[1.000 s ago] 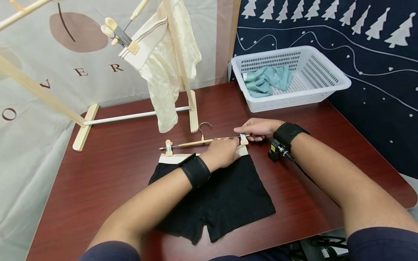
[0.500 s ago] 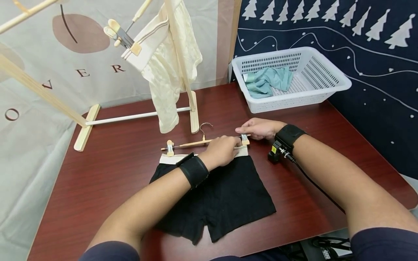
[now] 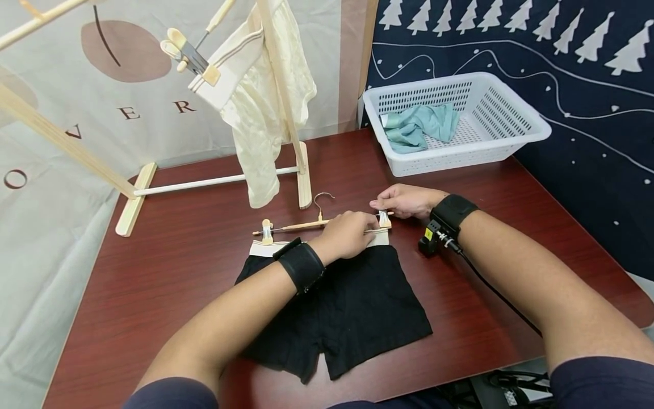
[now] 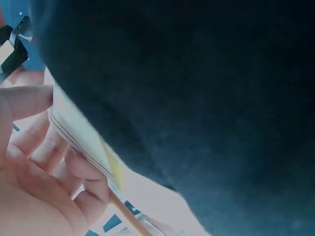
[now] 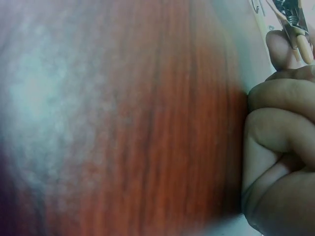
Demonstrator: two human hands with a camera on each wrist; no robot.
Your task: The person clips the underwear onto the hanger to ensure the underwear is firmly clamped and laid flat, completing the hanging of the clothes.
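My left hand (image 3: 348, 234) sits at the center of the frame, fingers (image 4: 74, 162) curled round the cream waistband (image 3: 265, 247) of the black shorts (image 3: 337, 307), which lie flat on the counter (image 3: 168, 267). Just right of it, my right hand (image 3: 406, 201) pinches the right clip (image 3: 383, 218) of the wooden hanger (image 3: 301, 225) lying along the waistband's upper edge.

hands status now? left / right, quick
Left hand: grips the cream waistband of the black shorts.
Right hand: pinches the right clip of the wooden hanger.
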